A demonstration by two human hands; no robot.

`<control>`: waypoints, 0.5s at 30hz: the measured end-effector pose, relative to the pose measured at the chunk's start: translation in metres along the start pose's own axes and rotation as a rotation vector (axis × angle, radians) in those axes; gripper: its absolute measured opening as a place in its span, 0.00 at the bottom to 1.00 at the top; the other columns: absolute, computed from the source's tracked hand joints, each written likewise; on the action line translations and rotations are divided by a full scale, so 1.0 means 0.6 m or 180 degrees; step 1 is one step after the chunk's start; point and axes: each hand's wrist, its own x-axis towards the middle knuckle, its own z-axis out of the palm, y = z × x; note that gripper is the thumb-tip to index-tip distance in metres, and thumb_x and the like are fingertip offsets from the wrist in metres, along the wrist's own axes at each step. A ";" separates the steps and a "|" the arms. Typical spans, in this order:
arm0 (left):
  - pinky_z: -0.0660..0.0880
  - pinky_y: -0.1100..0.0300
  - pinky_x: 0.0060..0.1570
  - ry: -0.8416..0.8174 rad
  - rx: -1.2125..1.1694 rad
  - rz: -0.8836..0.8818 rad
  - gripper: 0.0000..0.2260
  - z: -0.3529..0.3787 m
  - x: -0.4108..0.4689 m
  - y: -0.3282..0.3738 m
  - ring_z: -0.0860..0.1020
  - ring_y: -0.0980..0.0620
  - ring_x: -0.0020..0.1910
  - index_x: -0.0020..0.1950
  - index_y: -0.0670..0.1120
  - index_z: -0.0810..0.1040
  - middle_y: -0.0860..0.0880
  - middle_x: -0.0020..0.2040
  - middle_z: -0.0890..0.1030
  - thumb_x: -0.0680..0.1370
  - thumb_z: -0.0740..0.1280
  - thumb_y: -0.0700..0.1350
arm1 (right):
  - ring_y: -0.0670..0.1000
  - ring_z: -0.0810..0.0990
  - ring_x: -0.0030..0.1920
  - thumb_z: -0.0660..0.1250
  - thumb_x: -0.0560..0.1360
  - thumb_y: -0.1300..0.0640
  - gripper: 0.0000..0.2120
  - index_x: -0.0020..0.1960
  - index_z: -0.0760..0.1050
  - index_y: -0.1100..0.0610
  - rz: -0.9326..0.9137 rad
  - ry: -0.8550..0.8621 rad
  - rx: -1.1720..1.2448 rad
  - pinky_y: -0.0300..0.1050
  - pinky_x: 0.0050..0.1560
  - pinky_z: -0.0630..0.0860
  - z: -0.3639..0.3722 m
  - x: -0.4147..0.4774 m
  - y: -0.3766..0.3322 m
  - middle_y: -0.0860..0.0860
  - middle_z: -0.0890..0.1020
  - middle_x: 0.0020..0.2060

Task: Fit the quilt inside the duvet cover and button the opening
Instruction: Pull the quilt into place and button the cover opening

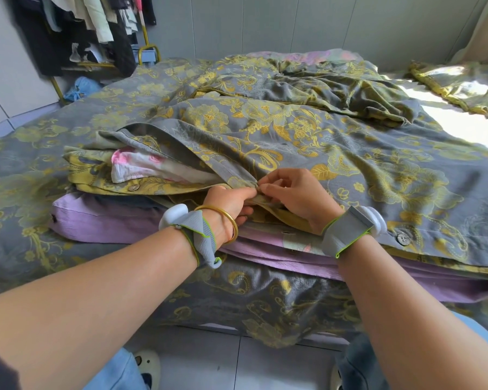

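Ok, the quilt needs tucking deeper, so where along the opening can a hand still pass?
The opening gapes left of the hands, between the top flap and the lower edge with its button; the quilt shows there. Mid-seam it is crowded: left hand and right hand pinch the cover's edges. By the right button the edges lie together.

You work with one view only: a wide-angle camera worn on your head. It faces forward and down, along both forearms, onto the near edge of the bed (265, 299). The left hand (231, 204), right hand (296, 192) and duvet cover (293, 136) sit close, at frame centre. The clothes rack (96, 29) occupies the upper left corner; the floor (203, 358) the lower edge.
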 end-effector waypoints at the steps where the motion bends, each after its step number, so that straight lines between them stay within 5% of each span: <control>1: 0.71 0.64 0.30 -0.0009 -0.0065 -0.0065 0.04 0.000 0.000 0.001 0.77 0.57 0.27 0.44 0.47 0.76 0.50 0.36 0.80 0.75 0.69 0.46 | 0.46 0.75 0.35 0.73 0.73 0.53 0.07 0.50 0.82 0.54 -0.0168 -0.0099 -0.0257 0.39 0.41 0.74 -0.003 -0.003 -0.002 0.51 0.81 0.37; 4: 0.70 0.63 0.31 -0.0109 -0.0242 -0.0232 0.04 -0.001 0.000 0.004 0.78 0.58 0.26 0.45 0.49 0.77 0.51 0.37 0.81 0.76 0.68 0.48 | 0.45 0.75 0.38 0.78 0.67 0.49 0.20 0.56 0.78 0.50 -0.0629 -0.0544 -0.0882 0.36 0.44 0.73 -0.011 -0.012 -0.006 0.47 0.78 0.45; 8: 0.72 0.61 0.35 -0.0254 -0.0540 -0.0460 0.09 -0.006 -0.008 0.009 0.78 0.56 0.34 0.40 0.49 0.76 0.54 0.25 0.80 0.78 0.64 0.50 | 0.48 0.75 0.41 0.73 0.70 0.59 0.13 0.54 0.78 0.50 -0.1300 -0.0158 -0.1635 0.46 0.47 0.76 -0.010 -0.012 0.003 0.47 0.78 0.46; 12: 0.76 0.55 0.43 -0.0053 -0.1090 -0.0633 0.10 -0.022 -0.013 0.011 0.76 0.52 0.35 0.41 0.45 0.72 0.48 0.31 0.79 0.81 0.60 0.45 | 0.51 0.78 0.45 0.69 0.72 0.58 0.10 0.51 0.80 0.47 -0.1099 -0.0457 -0.1951 0.52 0.50 0.77 -0.006 -0.009 0.000 0.47 0.81 0.44; 15: 0.76 0.51 0.51 0.0209 -0.1371 -0.0562 0.04 -0.045 -0.010 0.015 0.76 0.49 0.35 0.50 0.43 0.71 0.44 0.37 0.75 0.81 0.58 0.41 | 0.51 0.77 0.47 0.68 0.73 0.56 0.11 0.54 0.79 0.47 -0.0949 -0.0615 -0.2209 0.52 0.51 0.77 0.003 -0.010 -0.010 0.46 0.81 0.44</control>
